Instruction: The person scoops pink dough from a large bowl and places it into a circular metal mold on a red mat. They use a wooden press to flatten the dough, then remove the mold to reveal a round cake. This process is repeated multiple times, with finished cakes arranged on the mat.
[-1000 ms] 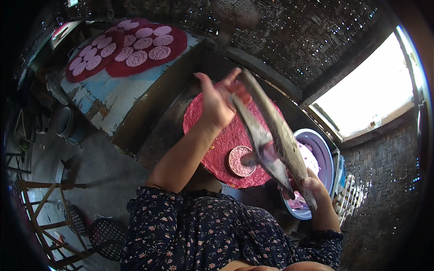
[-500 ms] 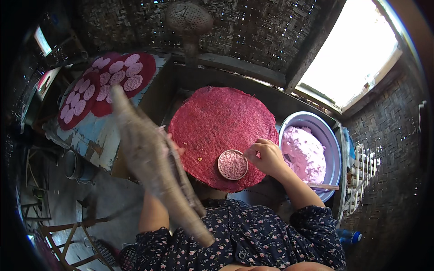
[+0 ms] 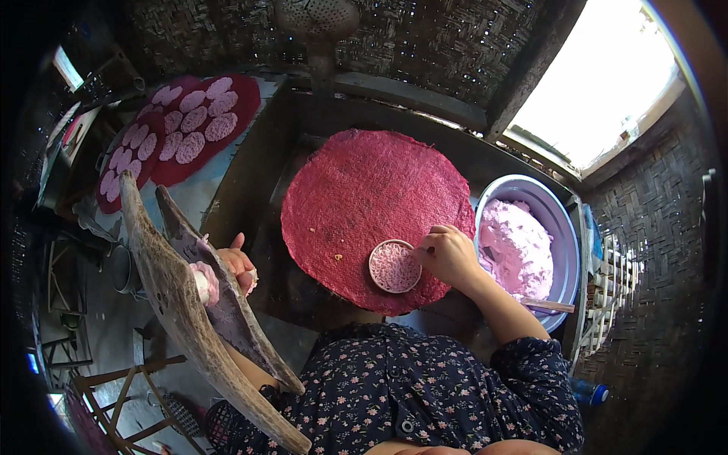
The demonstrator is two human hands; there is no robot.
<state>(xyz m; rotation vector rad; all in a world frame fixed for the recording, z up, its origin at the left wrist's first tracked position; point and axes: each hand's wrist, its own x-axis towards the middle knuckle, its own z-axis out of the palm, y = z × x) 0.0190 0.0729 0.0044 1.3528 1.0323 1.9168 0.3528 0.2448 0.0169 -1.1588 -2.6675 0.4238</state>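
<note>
My right hand is closed in a pinch at the rim of a small round ring mould. Pale pink squiggly strands fill the mould, which lies near the front right of a round, rough red mat. Left of the mat, my left hand has its fingers curled at a two-armed wooden press, which is held up in the air. Pink paste clings to a white piece between the press's arms. The arms hide part of my left hand and forearm.
A grey-purple basin of pink dough stands at the right, a flat stick at its near edge. At the left, red mats bearing several pink discs lie on a worn blue table. A woven wall and bright window stand behind.
The wooden press and my left hand have moved left, away from the mat, and the press's arms now show spread apart. My right hand stays at the ring mould.
</note>
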